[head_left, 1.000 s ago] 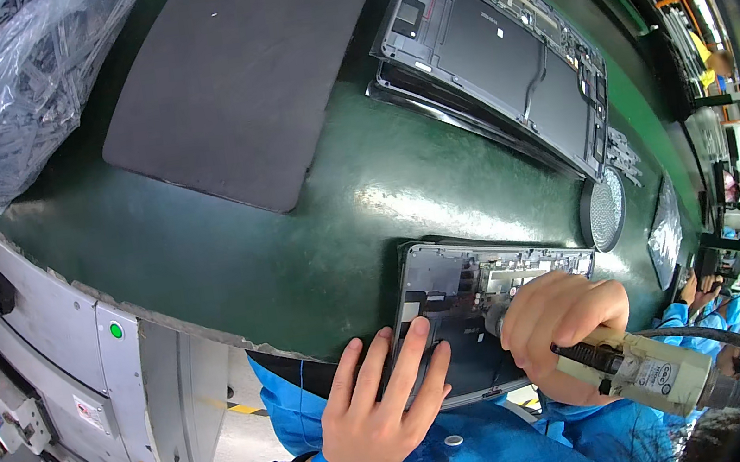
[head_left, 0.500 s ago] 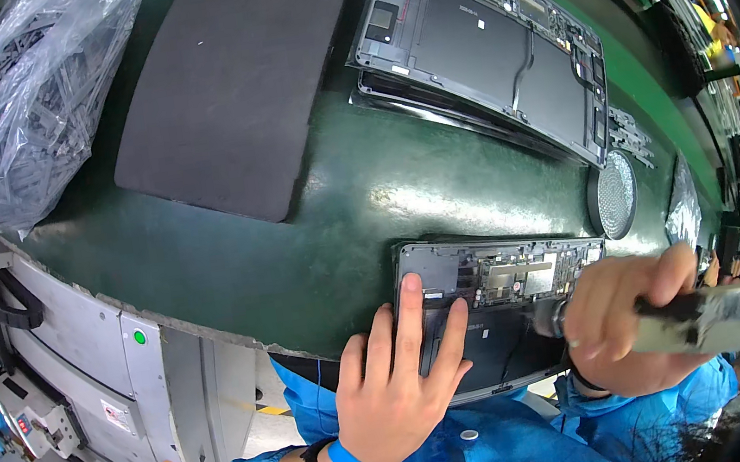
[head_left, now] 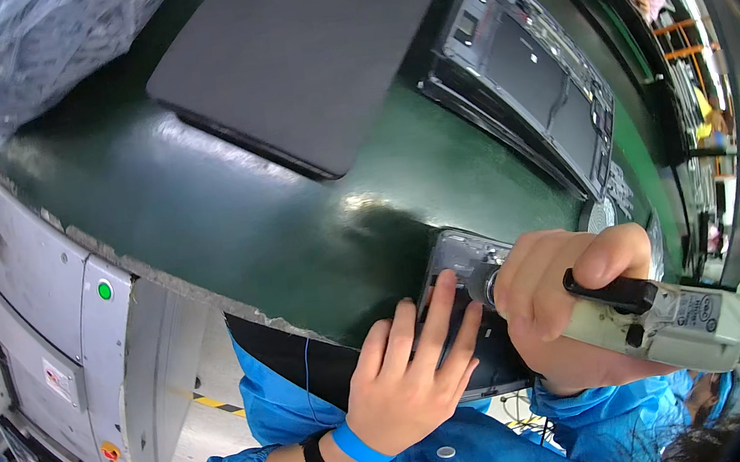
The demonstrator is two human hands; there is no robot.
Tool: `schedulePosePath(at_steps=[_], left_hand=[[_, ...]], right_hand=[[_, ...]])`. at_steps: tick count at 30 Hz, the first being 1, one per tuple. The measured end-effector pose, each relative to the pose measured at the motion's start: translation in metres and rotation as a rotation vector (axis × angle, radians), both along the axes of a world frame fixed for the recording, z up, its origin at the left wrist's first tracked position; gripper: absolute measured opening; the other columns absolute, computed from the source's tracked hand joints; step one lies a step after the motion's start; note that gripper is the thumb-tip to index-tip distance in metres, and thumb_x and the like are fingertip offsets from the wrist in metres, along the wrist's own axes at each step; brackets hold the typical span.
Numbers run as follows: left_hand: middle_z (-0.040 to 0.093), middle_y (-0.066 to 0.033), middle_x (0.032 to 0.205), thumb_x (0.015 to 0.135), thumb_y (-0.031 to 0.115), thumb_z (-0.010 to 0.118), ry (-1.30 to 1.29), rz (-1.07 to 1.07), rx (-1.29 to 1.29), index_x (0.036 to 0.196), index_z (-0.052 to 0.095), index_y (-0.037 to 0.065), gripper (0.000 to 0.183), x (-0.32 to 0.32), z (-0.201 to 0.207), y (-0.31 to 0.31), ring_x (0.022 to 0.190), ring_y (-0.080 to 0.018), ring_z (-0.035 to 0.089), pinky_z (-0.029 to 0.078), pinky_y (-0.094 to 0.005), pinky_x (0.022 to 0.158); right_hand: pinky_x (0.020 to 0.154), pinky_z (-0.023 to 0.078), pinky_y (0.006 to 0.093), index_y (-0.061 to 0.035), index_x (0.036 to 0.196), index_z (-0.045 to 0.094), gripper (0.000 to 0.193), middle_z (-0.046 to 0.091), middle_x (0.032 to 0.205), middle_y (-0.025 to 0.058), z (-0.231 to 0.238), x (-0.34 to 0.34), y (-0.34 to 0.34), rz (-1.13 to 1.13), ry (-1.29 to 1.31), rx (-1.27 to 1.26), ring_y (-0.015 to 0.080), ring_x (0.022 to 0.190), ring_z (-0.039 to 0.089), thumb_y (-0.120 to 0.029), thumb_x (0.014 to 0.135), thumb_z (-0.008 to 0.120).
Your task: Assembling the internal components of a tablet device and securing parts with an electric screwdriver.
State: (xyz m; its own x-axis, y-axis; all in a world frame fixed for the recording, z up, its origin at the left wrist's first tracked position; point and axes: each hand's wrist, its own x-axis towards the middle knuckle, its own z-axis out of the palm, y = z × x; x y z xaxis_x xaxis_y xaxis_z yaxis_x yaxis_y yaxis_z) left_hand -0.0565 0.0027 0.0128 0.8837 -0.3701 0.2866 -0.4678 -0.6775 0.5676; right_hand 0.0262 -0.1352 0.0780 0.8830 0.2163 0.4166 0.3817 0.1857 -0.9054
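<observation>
The left hand lies flat, fingers spread, on the opened device at the bench edge. The right hand, just beside it, is clamped on an electric screwdriver tipped onto the device. Fastening looks underway; how many screws remain is hidden

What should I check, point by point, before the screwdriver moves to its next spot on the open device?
1. Left hand lies flat on the open device, steadying it: ok.
2. Right hand grips the electric screwdriver firmly: ok.
3. Tool tip seated on a screw: cannot tell, the right hand hides it.
4. Left fingertips apart from the tool tip: not ok, they lie right beside it.
5. Device fully on the green table: not ok, it overhangs the near edge.
</observation>
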Motion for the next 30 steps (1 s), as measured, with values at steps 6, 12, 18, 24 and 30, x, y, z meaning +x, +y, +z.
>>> schedulePosePath(at_steps=[6, 12, 18, 24, 30], left_hand=[[0.056, -0.0151, 0.136, 0.076, 0.031, 0.074, -0.018, 0.024, -0.087, 0.118, 0.068, 0.015, 0.046, -0.004, -0.011, -0.003, 0.096, -0.0286, 0.054, 0.049, -0.0344, 0.078], [0.057, -0.0142, 0.136, 0.075, 0.031, 0.074, -0.002, 0.014, -0.115, 0.116, 0.068, 0.015, 0.045, -0.004, -0.012, -0.003, 0.092, -0.0269, 0.054, 0.048, -0.0347, 0.076], [0.058, -0.0139, 0.135, 0.076, 0.031, 0.074, -0.005, 0.014, -0.108, 0.117, 0.068, 0.015, 0.044, -0.003, -0.012, -0.004, 0.091, -0.0267, 0.054, 0.048, -0.0344, 0.076], [0.053, -0.0161, 0.141, 0.088, 0.017, 0.054, 0.027, -0.015, -0.119, 0.123, 0.064, 0.005, 0.038, -0.001, -0.008, 0.000, 0.089, -0.0246, 0.054, 0.050, -0.0292, 0.074], [0.053, -0.0165, 0.141, 0.088, 0.017, 0.054, 0.032, -0.022, -0.115, 0.124, 0.064, 0.005, 0.039, -0.003, -0.008, 0.000, 0.090, -0.0249, 0.054, 0.050, -0.0295, 0.075]], right_hand=[[0.046, 0.041, 0.0322, -0.0074, 0.100, 0.047, 0.076, 0.050, 0.056, 0.0024, -0.008, 0.001, 0.016, -0.055, -0.034, -0.023, 0.0179, 0.046, 0.048, -0.080, 0.081, 0.052], [0.069, 0.049, 0.0419, -0.0031, 0.110, 0.049, 0.053, 0.062, 0.076, 0.0083, -0.003, -0.003, 0.007, 0.088, 0.130, 0.006, 0.0226, 0.067, 0.061, -0.039, 0.082, 0.076], [0.058, 0.045, 0.0370, -0.0057, 0.101, 0.047, 0.056, 0.056, 0.066, 0.0055, -0.009, 0.004, 0.015, 0.024, 0.039, -0.086, 0.0199, 0.056, 0.054, -0.056, 0.082, 0.063], [0.066, 0.049, 0.0392, -0.0050, 0.108, 0.050, 0.043, 0.062, 0.076, 0.0064, -0.002, 0.000, 0.008, 0.069, 0.131, -0.037, 0.0217, 0.064, 0.060, -0.023, 0.079, 0.077], [0.063, 0.050, 0.0376, -0.0052, 0.104, 0.052, 0.036, 0.062, 0.072, 0.0037, -0.007, 0.006, 0.005, 0.105, 0.040, -0.098, 0.0211, 0.061, 0.061, -0.014, 0.079, 0.075]])
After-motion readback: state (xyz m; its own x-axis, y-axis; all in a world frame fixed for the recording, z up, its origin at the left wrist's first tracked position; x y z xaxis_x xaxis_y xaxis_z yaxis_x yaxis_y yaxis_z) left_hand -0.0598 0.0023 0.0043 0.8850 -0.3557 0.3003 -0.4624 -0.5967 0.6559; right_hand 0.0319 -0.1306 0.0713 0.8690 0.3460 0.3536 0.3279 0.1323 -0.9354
